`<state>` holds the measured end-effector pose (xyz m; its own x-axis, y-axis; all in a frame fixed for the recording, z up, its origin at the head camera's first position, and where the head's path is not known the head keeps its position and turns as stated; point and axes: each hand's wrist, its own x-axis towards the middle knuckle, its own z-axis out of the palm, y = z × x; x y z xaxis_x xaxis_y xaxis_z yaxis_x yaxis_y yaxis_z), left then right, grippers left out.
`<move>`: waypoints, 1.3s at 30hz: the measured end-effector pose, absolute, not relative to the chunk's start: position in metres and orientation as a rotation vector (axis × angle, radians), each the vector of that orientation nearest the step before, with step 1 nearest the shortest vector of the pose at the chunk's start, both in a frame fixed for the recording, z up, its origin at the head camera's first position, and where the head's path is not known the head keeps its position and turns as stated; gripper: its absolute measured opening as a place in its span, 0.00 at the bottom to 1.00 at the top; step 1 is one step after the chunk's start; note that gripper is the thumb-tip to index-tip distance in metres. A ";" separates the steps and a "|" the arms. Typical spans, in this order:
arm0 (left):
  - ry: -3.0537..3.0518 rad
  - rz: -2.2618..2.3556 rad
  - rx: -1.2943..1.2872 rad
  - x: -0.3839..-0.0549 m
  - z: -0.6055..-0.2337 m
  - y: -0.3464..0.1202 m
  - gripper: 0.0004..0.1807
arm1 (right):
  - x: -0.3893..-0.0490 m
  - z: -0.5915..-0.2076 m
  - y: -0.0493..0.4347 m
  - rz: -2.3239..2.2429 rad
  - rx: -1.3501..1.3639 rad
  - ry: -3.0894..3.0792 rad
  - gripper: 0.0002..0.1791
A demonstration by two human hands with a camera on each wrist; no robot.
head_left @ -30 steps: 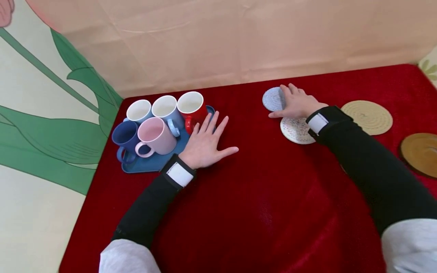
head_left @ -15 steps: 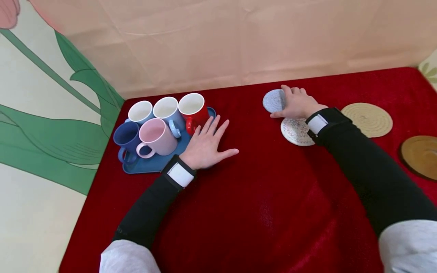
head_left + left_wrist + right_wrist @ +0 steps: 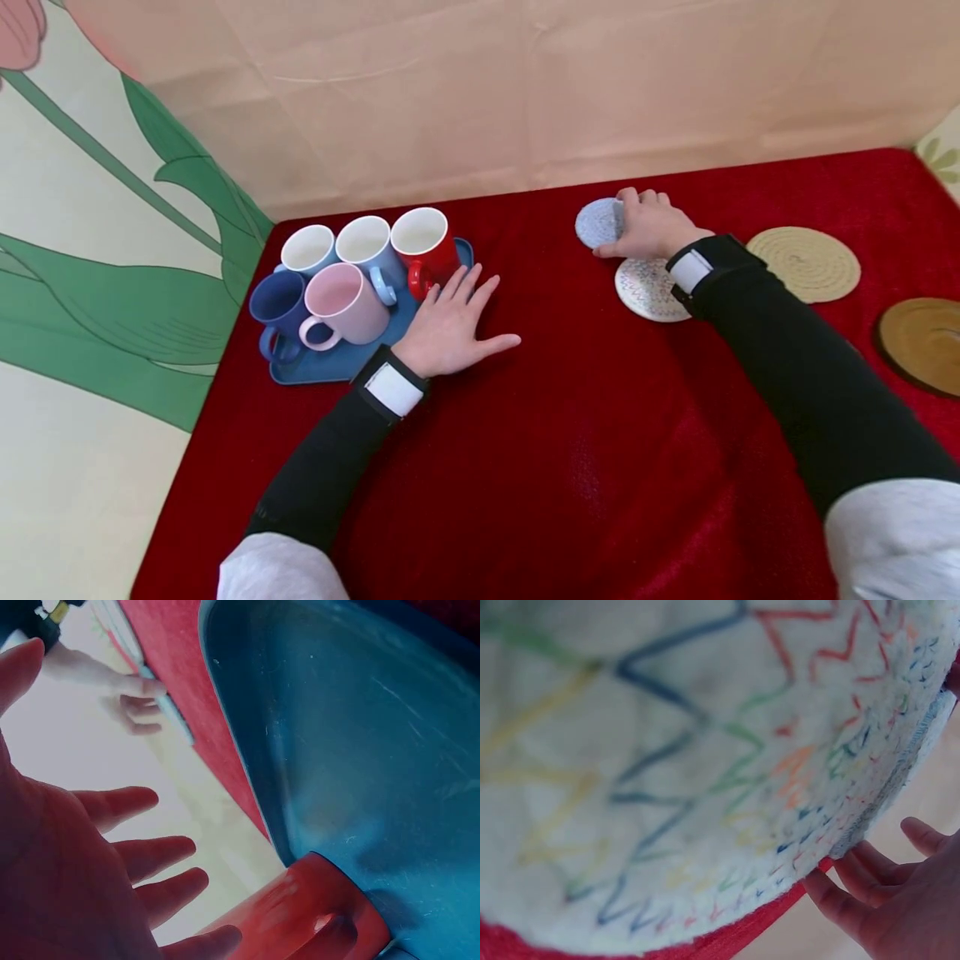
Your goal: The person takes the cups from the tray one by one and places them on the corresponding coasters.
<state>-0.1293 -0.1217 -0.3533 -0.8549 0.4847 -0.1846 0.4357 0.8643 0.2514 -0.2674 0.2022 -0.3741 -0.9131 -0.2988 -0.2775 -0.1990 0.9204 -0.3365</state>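
Note:
My left hand [image 3: 445, 327] hovers palm down with fingers spread over the right end of a blue tray [image 3: 322, 367], its fingertips near a red mug [image 3: 437, 260]; it holds nothing. My right hand [image 3: 652, 227] grips the right side of a round light-blue coaster [image 3: 597, 222], thumb at the near edge and fingers at the far edge. Just nearer lies a white coaster [image 3: 648, 292] with coloured zigzag stitching, partly covered by the wrist; this coaster fills most of the right wrist view. In the left wrist view the red mug [image 3: 315, 915] stands at the tray's corner.
Also on the tray are a pink mug [image 3: 348, 304], a dark blue mug [image 3: 279, 302] and two light-blue mugs. A beige woven mat [image 3: 806, 262] and a round brown board [image 3: 926, 342] lie right on the red cloth [image 3: 585, 467]. A wall curtain [image 3: 525, 100] rises behind.
Both hands hold nearly still; the right fingers have drawn in slightly around the light-blue coaster. The view has tilted a little. Mugs and tray keep their places.

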 end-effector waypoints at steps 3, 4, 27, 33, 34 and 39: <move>2.783 0.300 0.702 -0.128 -0.354 -0.123 0.49 | -0.267 -0.374 0.201 -0.446 -0.365 2.759 0.54; 2.781 0.301 0.702 -0.128 -0.354 -0.123 0.49 | -0.267 -0.373 0.201 -0.450 -0.366 2.762 0.53; 2.787 0.261 0.694 -0.125 -0.352 -0.126 0.49 | -0.264 -0.368 0.181 -0.515 -0.452 2.687 0.54; 2.795 0.267 0.692 -0.124 -0.352 -0.127 0.49 | -0.263 -0.367 0.175 -0.516 -0.487 2.671 0.53; 2.796 0.267 0.692 -0.124 -0.352 -0.127 0.49 | -0.263 -0.367 0.174 -0.515 -0.494 2.670 0.52; 2.795 0.270 0.682 -0.125 -0.353 -0.127 0.50 | -0.260 -0.368 0.170 -0.504 -0.526 2.671 0.51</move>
